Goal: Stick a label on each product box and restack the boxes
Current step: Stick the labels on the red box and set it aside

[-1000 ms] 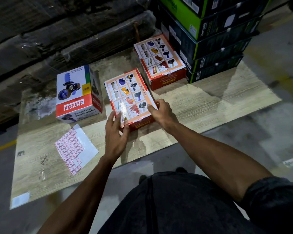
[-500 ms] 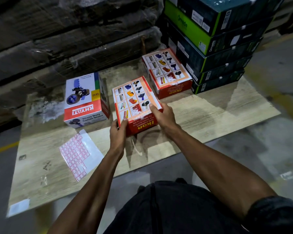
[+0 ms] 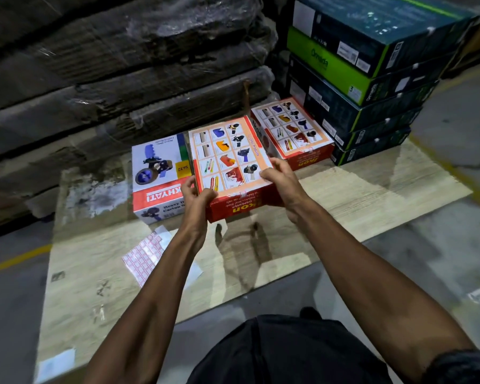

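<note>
Two hands carry the red box point(image 3: 230, 164) clear of the board point(image 3: 372, 195): left hand point(image 3: 196, 196) curls round its near-left corner, right hand point(image 3: 281, 178) round its near-right edge, both grips closed on it. We note its long axis runs near-to-far, tilted slightly to the right. A second red box point(image 3: 294, 131), same print, lies flat just to the far right, almost touching. We judge that box the likely stacking base; the right hand is nearer it. A white box point(image 3: 158, 176) stands close on the left. The label sheet point(image 3: 144, 256) lies near, under the left forearm.
</note>
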{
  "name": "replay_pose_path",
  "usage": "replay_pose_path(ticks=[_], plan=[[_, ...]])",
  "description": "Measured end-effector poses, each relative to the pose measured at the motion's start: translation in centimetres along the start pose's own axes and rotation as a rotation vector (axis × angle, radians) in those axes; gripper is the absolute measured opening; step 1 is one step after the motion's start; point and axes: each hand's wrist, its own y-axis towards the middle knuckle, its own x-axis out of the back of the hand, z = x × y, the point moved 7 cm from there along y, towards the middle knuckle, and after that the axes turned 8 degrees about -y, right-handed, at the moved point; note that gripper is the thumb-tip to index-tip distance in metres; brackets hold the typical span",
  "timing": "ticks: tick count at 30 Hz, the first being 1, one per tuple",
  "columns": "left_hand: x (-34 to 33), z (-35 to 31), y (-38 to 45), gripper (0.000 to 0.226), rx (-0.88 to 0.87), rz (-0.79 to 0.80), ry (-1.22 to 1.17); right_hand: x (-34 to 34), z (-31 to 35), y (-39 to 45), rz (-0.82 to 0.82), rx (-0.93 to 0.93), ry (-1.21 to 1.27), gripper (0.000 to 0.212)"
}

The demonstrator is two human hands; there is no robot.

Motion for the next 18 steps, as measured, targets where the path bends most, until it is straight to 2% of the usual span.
replay_pose_path(ticks=[4, 10, 18], plan=[[1.3, 0.9, 0.1, 0.052, 0.054, 0.038, 0.113, -0.3, -1.2, 0.2, -0.035, -0.019, -0.069, 0.033], [1.9, 4.7, -1.5, 0.047, 0.115, 0.101, 0.314, -0.1, -6.1, 0.1, -0.055, -0.16, -0.227, 0.034], [2.6, 7.4, -1.3, 0.05, 0.16, 0.06, 0.45, 0.3, -9.5, 0.8, -0.098, -0.278, -0.344, 0.042]])
